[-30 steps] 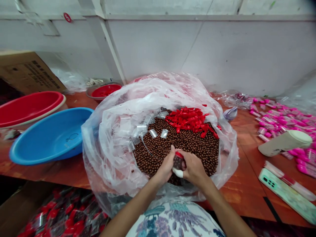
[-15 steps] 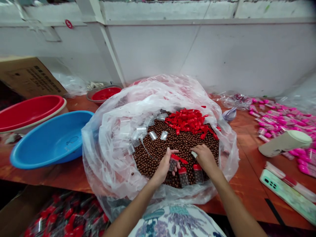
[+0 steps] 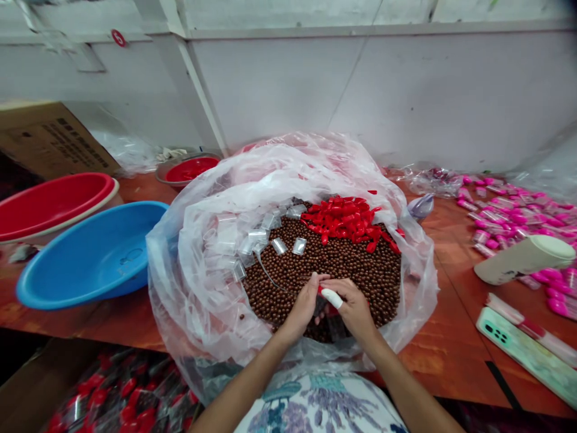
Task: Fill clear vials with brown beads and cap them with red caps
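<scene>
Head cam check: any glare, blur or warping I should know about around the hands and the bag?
Head view: soft, even light; the clear plastic bag shows whitish sheen that veils the small clear tubes at its left. Left hand and right hand are fairly sharp. Wide-angle warping bends the wall lines and stretches the corners; edges go soft.

brown beads, red caps, blue basin

Both hands meet over the brown beads inside the clear plastic bag: the left hand and right hand pinch a small red-capped vial between them. Red caps lie behind the beads; a blue basin sits left of the bag.
</scene>
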A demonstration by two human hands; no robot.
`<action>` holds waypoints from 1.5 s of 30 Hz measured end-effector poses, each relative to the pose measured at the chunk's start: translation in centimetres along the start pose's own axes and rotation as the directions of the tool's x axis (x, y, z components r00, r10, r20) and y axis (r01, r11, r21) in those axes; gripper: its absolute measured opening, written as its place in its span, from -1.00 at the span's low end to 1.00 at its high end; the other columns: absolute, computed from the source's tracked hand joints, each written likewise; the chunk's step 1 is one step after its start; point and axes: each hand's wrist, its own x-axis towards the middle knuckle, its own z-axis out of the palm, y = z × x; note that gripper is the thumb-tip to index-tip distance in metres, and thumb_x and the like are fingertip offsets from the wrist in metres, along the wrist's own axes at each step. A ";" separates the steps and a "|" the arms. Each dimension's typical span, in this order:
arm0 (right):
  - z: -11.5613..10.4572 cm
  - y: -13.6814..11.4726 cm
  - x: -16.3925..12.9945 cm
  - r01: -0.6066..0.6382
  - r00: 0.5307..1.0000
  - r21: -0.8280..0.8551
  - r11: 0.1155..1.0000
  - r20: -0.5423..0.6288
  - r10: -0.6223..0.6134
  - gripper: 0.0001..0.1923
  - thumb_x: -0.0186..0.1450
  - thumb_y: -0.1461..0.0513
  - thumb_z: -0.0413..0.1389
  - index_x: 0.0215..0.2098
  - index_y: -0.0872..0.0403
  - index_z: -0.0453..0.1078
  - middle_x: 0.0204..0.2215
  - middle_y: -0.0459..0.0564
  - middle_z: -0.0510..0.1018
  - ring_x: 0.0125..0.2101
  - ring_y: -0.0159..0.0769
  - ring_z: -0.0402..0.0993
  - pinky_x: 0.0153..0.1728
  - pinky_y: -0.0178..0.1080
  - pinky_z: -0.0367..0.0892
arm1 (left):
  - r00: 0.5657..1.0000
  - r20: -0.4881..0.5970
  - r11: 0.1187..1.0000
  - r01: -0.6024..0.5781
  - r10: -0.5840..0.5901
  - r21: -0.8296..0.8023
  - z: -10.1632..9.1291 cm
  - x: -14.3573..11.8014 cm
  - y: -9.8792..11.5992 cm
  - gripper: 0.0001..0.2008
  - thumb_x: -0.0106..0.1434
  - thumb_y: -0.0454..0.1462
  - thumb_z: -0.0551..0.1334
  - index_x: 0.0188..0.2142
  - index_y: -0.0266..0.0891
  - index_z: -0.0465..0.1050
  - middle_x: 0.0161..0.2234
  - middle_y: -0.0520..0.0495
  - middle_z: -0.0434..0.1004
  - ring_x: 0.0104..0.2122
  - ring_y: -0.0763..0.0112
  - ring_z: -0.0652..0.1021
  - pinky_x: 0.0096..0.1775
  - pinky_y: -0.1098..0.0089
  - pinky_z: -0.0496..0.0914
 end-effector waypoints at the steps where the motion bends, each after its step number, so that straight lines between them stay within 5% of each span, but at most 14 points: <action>1: -0.1 -0.2 0.0 0.062 0.997 -0.025 0.998 0.040 -0.061 -0.76 0.27 0.17 0.00 -0.16 -0.05 0.44 -0.21 -0.02 0.53 -0.15 -0.22 0.39 -0.13 -0.11 0.29 | 1.000 -0.008 1.000 0.002 -0.003 -0.029 0.0 0.0 0.1 -0.30 0.16 0.16 -0.11 0.06 -0.30 0.25 -0.66 0.06 0.31 -0.72 0.53 0.33 -0.74 0.58 0.13; 3: -0.6 -0.4 -0.3 0.139 0.989 -0.072 0.988 0.066 -0.135 -0.67 0.26 0.13 0.00 -0.02 -0.04 0.33 -0.08 0.01 0.46 -0.06 -0.20 0.32 -0.07 -0.09 0.25 | 1.000 -0.005 0.995 0.007 -0.007 -0.102 0.0 0.0 0.5 -0.31 0.16 0.17 -0.10 0.06 -0.28 0.24 -0.65 0.07 0.31 -0.73 0.55 0.31 -0.74 0.58 0.13; 5: -1.4 -0.3 -0.9 0.072 0.996 -0.129 0.989 -0.039 -0.077 -0.60 0.24 0.09 0.02 0.02 0.02 0.26 -0.07 0.06 0.44 -0.09 -0.19 0.34 -0.12 -0.13 0.28 | 1.000 0.022 0.984 0.001 0.003 -0.180 -0.2 0.0 1.0 -0.30 0.16 0.18 -0.12 0.08 -0.27 0.21 -0.63 0.07 0.31 -0.72 0.56 0.30 -0.73 0.58 0.14; 7: -2.2 0.0 -1.6 -0.074 0.987 -0.206 0.976 -0.154 0.043 -0.68 0.23 0.06 0.02 -0.11 0.04 0.34 -0.22 0.05 0.49 -0.23 -0.20 0.39 -0.25 -0.18 0.31 | 0.999 0.038 0.970 -0.015 0.026 -0.244 -0.3 -0.1 1.5 -0.27 0.15 0.19 -0.14 0.09 -0.27 0.17 -0.63 0.05 0.32 -0.70 0.55 0.30 -0.72 0.57 0.15; 9: -2.9 0.4 -2.2 -0.143 0.986 -0.299 0.944 -0.128 0.109 -0.76 0.25 0.06 0.00 -0.30 0.01 0.40 -0.38 -0.01 0.51 -0.35 -0.22 0.39 -0.33 -0.21 0.28 | 0.999 0.034 0.960 -0.026 0.037 -0.280 -0.4 -0.2 1.9 -0.25 0.14 0.20 -0.14 0.10 -0.28 0.15 -0.62 0.05 0.33 -0.69 0.53 0.31 -0.71 0.57 0.15; 13: -2.9 0.4 -2.5 -0.037 0.999 -0.396 0.918 0.010 0.044 -0.75 0.25 0.08 0.01 -0.18 -0.01 0.38 -0.32 -0.01 0.51 -0.30 -0.19 0.39 -0.29 -0.20 0.28 | 0.999 0.035 0.960 0.003 0.007 -0.279 0.0 -0.3 1.5 -0.27 0.15 0.19 -0.14 0.10 -0.28 0.15 -0.61 0.04 0.35 -0.69 0.52 0.32 -0.69 0.55 0.16; 20: -0.9 -0.8 -1.4 0.216 0.976 -0.540 0.813 0.129 -0.173 -0.21 0.09 0.01 0.13 0.19 0.10 -0.02 -0.05 0.16 0.39 -0.15 -0.04 0.32 -0.17 -0.06 0.25 | 0.998 0.036 0.961 0.068 -0.060 -0.268 0.8 -0.5 0.6 -0.28 0.12 0.22 -0.14 0.00 -0.25 0.29 -0.63 0.05 0.35 -0.66 0.50 0.36 -0.57 0.48 0.25; 27: -0.8 -0.3 -1.7 0.286 0.956 -0.588 0.756 0.120 -0.268 -0.37 0.12 0.05 0.10 0.10 0.13 0.11 -0.03 0.19 0.36 -0.09 -0.05 0.29 -0.10 -0.06 0.19 | 0.997 0.031 0.957 0.070 -0.064 -0.283 1.0 -0.7 0.5 -0.46 0.15 0.07 0.05 -0.02 -0.21 0.31 -0.61 0.07 0.34 -0.64 0.53 0.33 -0.57 0.50 0.22; 32: -0.9 0.3 -1.7 0.396 0.914 -0.565 0.724 0.169 -0.368 -0.41 0.11 0.08 0.09 0.05 0.15 0.16 -0.11 0.18 0.42 -0.09 -0.07 0.30 -0.08 -0.06 0.16 | 0.998 0.058 0.955 0.045 -0.030 -0.292 1.2 -1.1 -0.5 -0.52 0.21 -0.01 -0.01 0.04 -0.19 0.24 -0.59 0.08 0.31 -0.65 0.53 0.30 -0.58 0.50 0.19; 35: -1.2 0.4 -1.8 0.412 0.909 -0.560 0.719 0.198 -0.366 -0.43 0.09 0.10 0.10 0.03 0.15 0.19 -0.12 0.17 0.43 -0.08 -0.08 0.30 -0.06 -0.04 0.13 | 0.996 0.093 0.988 0.023 -0.009 -0.154 0.5 -1.0 -0.5 -0.54 0.23 -0.05 -0.05 0.04 -0.19 0.22 -0.53 0.04 0.36 -0.58 0.48 0.35 -0.51 0.45 0.26; 38: -2.5 0.5 -1.9 0.363 0.932 -0.577 0.732 0.240 -0.273 -0.45 0.07 0.07 0.13 0.00 0.10 0.24 -0.11 0.14 0.43 -0.08 -0.06 0.29 -0.03 -0.01 0.12 | 0.986 0.024 0.972 -0.170 0.168 0.162 -1.4 0.3 0.7 -0.59 0.26 -0.06 -0.06 -0.03 -0.19 0.31 -0.36 -0.05 0.42 -0.37 0.38 0.42 -0.29 0.38 0.31; 41: -4.4 1.3 -2.1 0.334 0.936 -0.598 0.729 0.303 -0.180 -0.35 0.00 -0.03 0.18 0.01 0.02 0.27 -0.09 0.11 0.42 -0.06 0.01 0.27 -0.03 0.07 0.12 | 0.895 -0.159 0.794 -0.274 0.417 0.543 -3.8 3.1 2.5 -0.63 0.25 -0.07 -0.02 -0.09 -0.20 0.36 -0.23 -0.11 0.39 -0.23 0.30 0.40 -0.12 0.32 0.25; 43: -5.5 2.0 -1.9 0.346 0.926 -0.601 0.721 0.343 -0.159 -0.22 -0.05 -0.08 0.21 0.09 0.00 0.21 -0.05 0.13 0.40 -0.02 0.05 0.24 -0.01 0.11 0.12 | 0.831 -0.211 0.621 -0.192 0.515 0.760 -5.2 5.2 3.4 -0.64 0.24 -0.11 0.02 -0.07 -0.22 0.34 -0.17 -0.15 0.36 -0.16 0.26 0.38 -0.05 0.29 0.21; 45: -6.0 2.7 -1.1 0.343 0.927 -0.596 0.726 0.338 -0.162 -0.23 0.02 -0.04 0.19 0.15 -0.02 0.13 -0.03 0.13 0.39 -0.01 0.02 0.25 -0.02 0.08 0.16 | 0.837 -0.201 0.473 -0.076 0.509 0.878 -6.0 7.1 3.9 -0.65 0.23 -0.15 0.04 -0.03 -0.23 0.33 -0.16 -0.17 0.35 -0.13 0.24 0.37 -0.04 0.29 0.20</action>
